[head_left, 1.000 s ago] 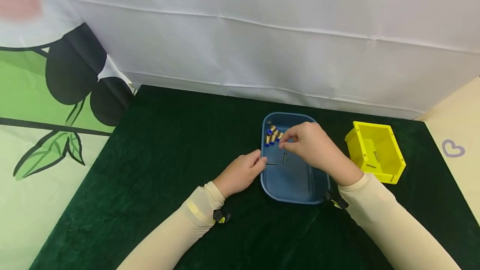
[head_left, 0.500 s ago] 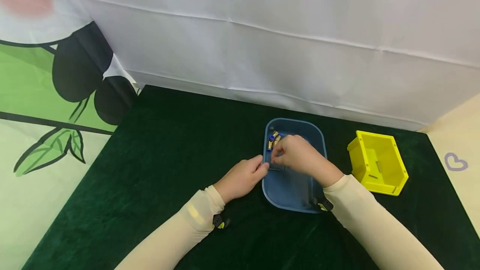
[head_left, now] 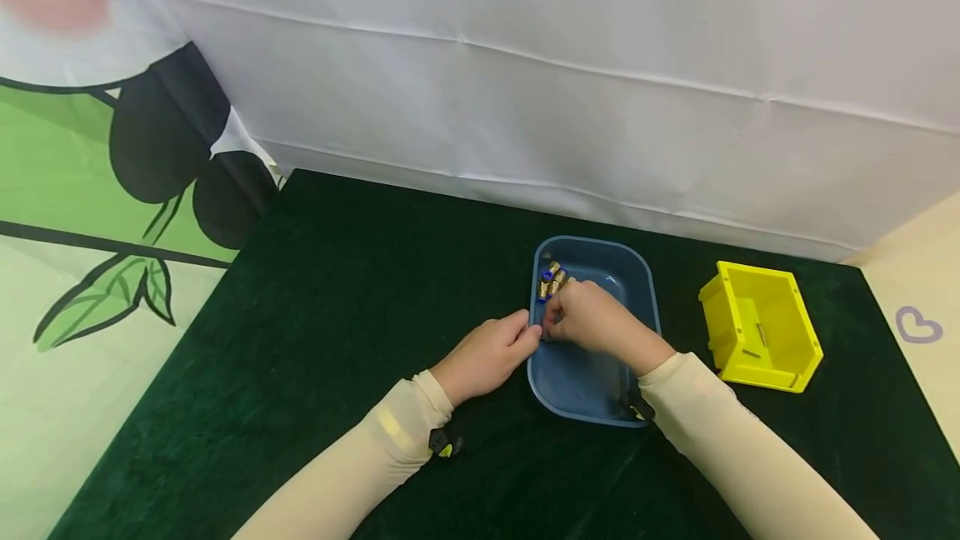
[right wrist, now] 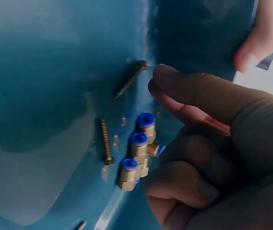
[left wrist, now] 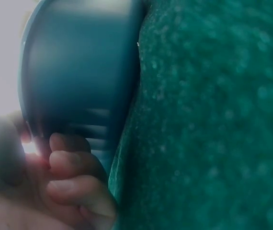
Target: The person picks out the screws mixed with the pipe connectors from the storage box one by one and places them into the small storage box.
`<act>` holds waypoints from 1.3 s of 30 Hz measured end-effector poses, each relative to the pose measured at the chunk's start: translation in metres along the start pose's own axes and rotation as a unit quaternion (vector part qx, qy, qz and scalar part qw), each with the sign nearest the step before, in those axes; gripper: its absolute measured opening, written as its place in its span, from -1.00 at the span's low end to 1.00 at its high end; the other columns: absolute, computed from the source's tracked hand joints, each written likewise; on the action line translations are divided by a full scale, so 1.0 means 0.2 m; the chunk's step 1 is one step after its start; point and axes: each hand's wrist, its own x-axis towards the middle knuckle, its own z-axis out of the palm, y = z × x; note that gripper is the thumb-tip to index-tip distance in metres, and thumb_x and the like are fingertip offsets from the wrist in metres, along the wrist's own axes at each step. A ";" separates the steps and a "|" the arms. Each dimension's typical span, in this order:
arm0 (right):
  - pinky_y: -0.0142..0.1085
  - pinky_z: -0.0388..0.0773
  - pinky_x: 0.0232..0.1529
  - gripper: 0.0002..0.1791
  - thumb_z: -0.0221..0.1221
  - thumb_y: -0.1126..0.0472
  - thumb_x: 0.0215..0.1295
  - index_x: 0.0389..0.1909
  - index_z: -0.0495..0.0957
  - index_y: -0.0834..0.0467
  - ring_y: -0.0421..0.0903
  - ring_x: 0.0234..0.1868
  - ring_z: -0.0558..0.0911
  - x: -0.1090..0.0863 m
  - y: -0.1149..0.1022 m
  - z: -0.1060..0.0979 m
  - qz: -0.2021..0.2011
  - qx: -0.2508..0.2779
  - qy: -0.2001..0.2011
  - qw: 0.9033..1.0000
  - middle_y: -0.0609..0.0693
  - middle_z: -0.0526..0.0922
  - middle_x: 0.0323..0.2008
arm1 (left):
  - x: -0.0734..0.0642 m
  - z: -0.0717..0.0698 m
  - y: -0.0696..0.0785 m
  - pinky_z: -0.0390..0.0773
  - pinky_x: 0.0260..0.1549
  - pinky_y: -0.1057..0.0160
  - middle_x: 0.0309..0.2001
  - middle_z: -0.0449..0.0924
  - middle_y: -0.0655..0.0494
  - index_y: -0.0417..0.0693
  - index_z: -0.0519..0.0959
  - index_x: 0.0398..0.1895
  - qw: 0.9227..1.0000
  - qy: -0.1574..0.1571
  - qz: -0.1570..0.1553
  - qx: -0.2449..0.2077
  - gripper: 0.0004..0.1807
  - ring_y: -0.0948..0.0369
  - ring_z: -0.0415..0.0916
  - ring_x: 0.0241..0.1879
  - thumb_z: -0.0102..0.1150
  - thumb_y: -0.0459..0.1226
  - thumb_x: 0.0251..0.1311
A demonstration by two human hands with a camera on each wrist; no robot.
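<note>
My left hand grips the left rim of a blue plastic tray; in the left wrist view its curled fingers lie against the tray's outer wall. Inside the tray is my right hand, close to the left hand. In the right wrist view, its thumb and forefinger are at the head of a screw; whether they pinch it is unclear. A second screw lies nearby, with the tip of another screw at the frame's lower edge. Several brass push-in fittings with blue collars sit beside the curled fingers.
A yellow bin with two small screws inside stands right of the tray. Dark green cloth covers the table. A white curtain hangs behind its far edge.
My right hand has moved left and down within the tray, from near the fittings to the screws by the left wall. My left hand keeps hold of the rim. The head view has shifted slightly.
</note>
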 end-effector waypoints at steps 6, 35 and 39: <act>-0.33 0.46 -0.49 -0.84 0.34 0.21 0.25 -0.52 0.65 0.02 -0.20 -0.55 0.50 0.01 0.02 0.04 -0.001 0.013 -0.012 1.000 -0.16 0.59 -0.56 | 0.00 0.00 0.00 0.28 -0.65 0.32 -0.55 0.37 0.17 0.07 0.39 -0.34 1.000 -0.006 -0.005 -0.001 -0.63 0.28 0.28 -0.66 -0.25 0.05 0.54; -0.33 0.21 -0.73 -0.77 0.27 0.00 0.35 -0.23 0.69 0.10 -0.07 -0.77 0.28 -0.44 0.18 -0.29 0.089 0.104 0.230 0.963 -0.06 0.22 -0.72 | 0.00 -0.01 0.01 0.32 -0.64 0.30 -0.55 0.41 0.14 0.08 0.41 -0.34 1.000 -0.008 -0.010 0.002 -0.62 0.22 0.37 -0.63 -0.25 0.07 0.54; -0.29 0.19 -0.74 -0.69 0.24 -0.06 0.36 -0.22 0.70 0.12 -0.05 -0.76 0.29 -0.57 0.30 -0.31 0.124 0.113 0.249 0.954 -0.06 0.22 -0.71 | 0.00 -0.01 0.01 0.32 -0.64 0.30 -0.54 0.41 0.14 0.08 0.41 -0.33 1.000 -0.009 -0.009 0.001 -0.62 0.22 0.36 -0.63 -0.25 0.07 0.54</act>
